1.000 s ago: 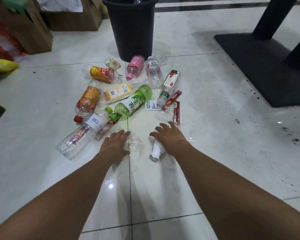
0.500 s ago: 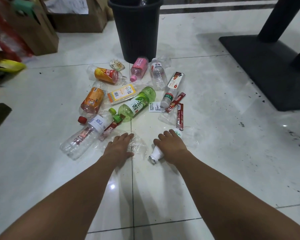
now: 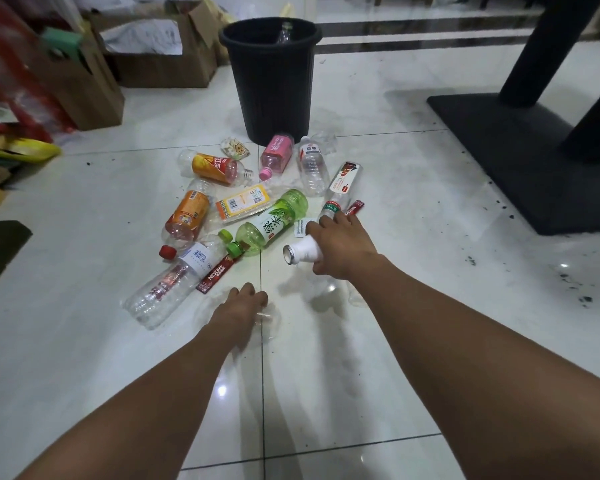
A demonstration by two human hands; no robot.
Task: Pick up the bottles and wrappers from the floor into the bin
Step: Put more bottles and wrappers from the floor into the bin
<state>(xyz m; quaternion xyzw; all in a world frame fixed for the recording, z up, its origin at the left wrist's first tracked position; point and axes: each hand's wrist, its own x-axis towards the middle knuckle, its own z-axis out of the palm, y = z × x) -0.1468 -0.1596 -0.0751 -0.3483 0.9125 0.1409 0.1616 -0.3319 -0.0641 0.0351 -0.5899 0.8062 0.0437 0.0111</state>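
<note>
Right hand (image 3: 340, 247) grips white bottle (image 3: 300, 251), left hand (image 3: 239, 306) wrapper (image 3: 270, 316); bin rim (image 3: 269, 46) beyond.

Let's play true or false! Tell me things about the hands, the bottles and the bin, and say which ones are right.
The right hand holds a small white bottle. True.
The bin is red. False: it is black.
A clear bottle is already in the bin. True.
The green bottle stands upright. False: it lies on its side.
The left hand holds an orange bottle. False: its fingers curl on a clear wrapper.
</note>
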